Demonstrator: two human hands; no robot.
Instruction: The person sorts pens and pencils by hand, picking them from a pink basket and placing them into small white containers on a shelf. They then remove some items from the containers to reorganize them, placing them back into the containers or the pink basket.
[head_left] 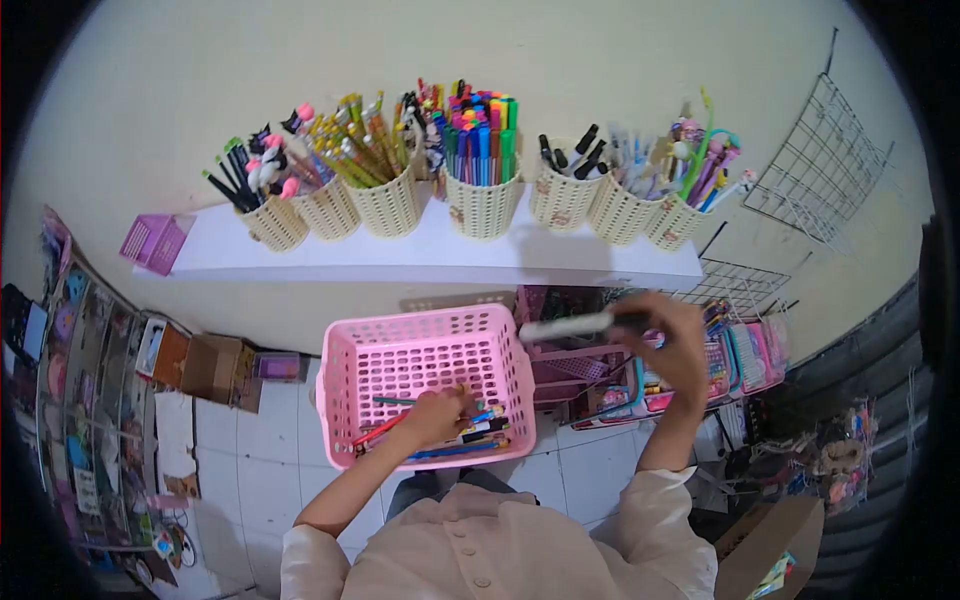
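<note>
My right hand (672, 335) is raised to the right of the pink basket, below the shelf. Its fingers close round the dark end of a white marker (570, 327), which points left, level and blurred by motion. Down inside the pink plastic basket (340, 365) is my left hand (438, 418), fingers curled among loose pens and pencils; what they hold, if anything, is hidden. A red pen (378, 430) lies to the left of that hand. Blue pencils (455, 450) and a black-and-white marker (488, 427) rest along the basket's near side.
A white wall shelf (430, 258) bears several cream woven cups, including one of coloured felt-tip pens (482, 205) and one of black-capped markers (566, 200). A purple basket (155, 243) sits at its left end. Cardboard boxes (215, 370) stand at left; wire racks (820, 150) hang at right.
</note>
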